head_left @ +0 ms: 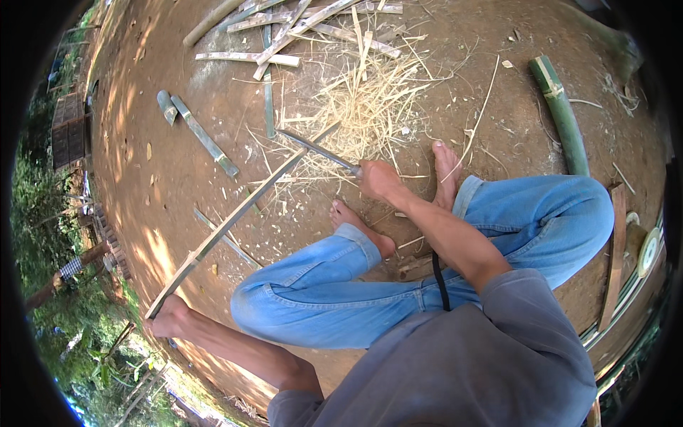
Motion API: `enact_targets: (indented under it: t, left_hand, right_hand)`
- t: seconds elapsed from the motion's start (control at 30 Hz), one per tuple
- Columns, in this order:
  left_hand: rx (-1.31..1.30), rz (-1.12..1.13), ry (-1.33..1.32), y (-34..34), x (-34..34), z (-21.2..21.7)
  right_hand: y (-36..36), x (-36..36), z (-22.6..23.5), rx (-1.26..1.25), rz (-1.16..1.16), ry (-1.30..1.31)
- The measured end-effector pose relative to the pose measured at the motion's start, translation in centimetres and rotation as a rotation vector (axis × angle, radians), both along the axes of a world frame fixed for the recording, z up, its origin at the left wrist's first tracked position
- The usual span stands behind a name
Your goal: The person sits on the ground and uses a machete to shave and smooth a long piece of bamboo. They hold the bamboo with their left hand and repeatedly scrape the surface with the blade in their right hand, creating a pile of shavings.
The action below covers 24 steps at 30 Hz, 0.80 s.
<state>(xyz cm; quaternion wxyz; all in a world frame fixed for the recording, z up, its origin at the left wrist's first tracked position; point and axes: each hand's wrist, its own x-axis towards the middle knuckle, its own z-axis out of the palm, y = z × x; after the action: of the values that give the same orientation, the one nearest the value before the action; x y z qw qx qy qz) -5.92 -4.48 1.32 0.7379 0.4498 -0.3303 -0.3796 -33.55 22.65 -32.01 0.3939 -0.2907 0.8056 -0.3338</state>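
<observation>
My left hand is closed round the near end of a long split bamboo strip, out at the lower left. The strip slants up and away to the right, its far end over the pile of shavings. In front of my feet, my right hand grips the handle of a knife. Its narrow dark blade points up and left and crosses the strip near the strip's far end. Blade and strip seem to touch there. The fingers of my right hand are partly hidden behind its back.
Pale bamboo shavings lie heaped ahead of my bare feet. Several split bamboo pieces are stacked beyond. Short green bamboo pieces lie to the left, a thick green bamboo pole to the right. A wooden plank is beside my right knee.
</observation>
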Motion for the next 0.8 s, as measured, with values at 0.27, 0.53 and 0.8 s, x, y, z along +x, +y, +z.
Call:
enact_targets:
  t: [0.27,0.53,0.8]
  left_hand:
    - [-0.061,-0.071,-0.008,-0.3,0.8,0.2]
    - [-0.044,-0.102,-0.059,-0.1,0.2,0.5]
    - [-0.071,0.014,-0.324,2.2,-2.3,-0.5]
  right_hand:
    - [1.2,-2.6,-2.1,0.092,-0.033,0.002]
    - [2.9,-5.0,-4.6,0.259,-0.13,-0.097]
    - [-1.3,3.0,5.9,-0.146,0.108,-0.168]
